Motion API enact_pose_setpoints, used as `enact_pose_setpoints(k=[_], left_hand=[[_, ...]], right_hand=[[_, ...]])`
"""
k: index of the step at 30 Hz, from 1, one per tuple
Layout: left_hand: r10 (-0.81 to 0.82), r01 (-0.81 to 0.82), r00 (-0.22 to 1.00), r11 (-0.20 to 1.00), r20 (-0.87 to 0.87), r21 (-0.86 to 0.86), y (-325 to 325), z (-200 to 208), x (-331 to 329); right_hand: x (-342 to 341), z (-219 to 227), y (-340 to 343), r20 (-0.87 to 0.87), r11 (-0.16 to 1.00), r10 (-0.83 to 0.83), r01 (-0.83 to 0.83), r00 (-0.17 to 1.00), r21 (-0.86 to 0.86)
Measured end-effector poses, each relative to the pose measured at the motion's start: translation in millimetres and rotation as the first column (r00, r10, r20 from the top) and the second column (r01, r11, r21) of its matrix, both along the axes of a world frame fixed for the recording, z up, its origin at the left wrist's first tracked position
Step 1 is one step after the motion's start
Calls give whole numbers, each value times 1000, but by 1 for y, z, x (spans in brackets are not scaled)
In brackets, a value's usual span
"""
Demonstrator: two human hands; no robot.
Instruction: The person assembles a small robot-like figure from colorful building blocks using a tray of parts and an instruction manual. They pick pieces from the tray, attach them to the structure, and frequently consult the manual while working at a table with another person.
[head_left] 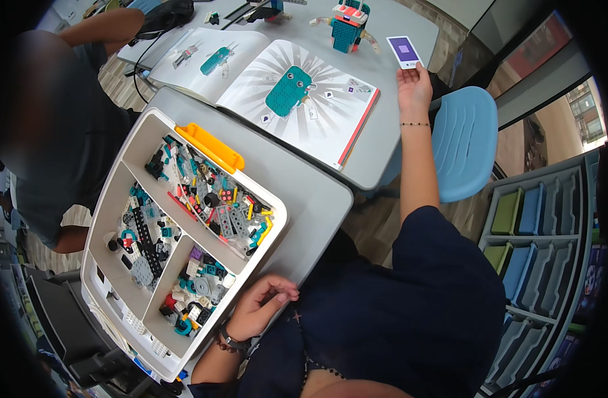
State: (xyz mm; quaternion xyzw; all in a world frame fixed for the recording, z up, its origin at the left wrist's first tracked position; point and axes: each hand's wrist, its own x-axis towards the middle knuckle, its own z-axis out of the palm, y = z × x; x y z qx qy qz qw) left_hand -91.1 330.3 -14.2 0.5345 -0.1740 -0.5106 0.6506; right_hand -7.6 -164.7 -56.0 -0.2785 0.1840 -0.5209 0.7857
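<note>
My right hand (415,86) is stretched out far to the right, closed on the lower end of a small white card (403,52) with a purple panel. My left hand (263,306) rests by the near table edge, just right of the parts bin. Its fingers are loosely bent and nothing shows in them. The white parts bin (277,219) has compartments full of mixed building bricks (217,192) in teal, black, grey, red and yellow. Beyond it, an instruction booklet (251,99) lies spread, picturing a teal brick figure. A built teal brick figure (347,36) stands behind the booklet.
Another person (71,132) is close by on the left. A blue chair (466,142) stands right of the table (330,196). Shelves with green and blue trays (533,205) line the right side. Another brick model (267,12) sits at the far table edge.
</note>
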Motion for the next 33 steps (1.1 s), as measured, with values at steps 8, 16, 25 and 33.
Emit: enact_pose_setpoints(k=[8, 16, 25, 33], left_hand=[[23, -23, 1000, 1000, -7, 7, -1, 2, 0], [17, -17, 1000, 1000, -16, -16, 0, -1, 0], [8, -8, 1000, 1000, -17, -20, 1, -1, 2], [6, -6, 1000, 1000, -19, -18, 1, -2, 3]], right_hand=[[1, 2, 1, -15, 1000, 4, -4, 1000, -13], [1, 2, -1, -26, 1000, 7, -7, 1000, -3], [0, 0, -3, -31, 1000, 5, -5, 1000, -13], [-1, 0, -4, -40, 1000, -2, 2, 999, -9]])
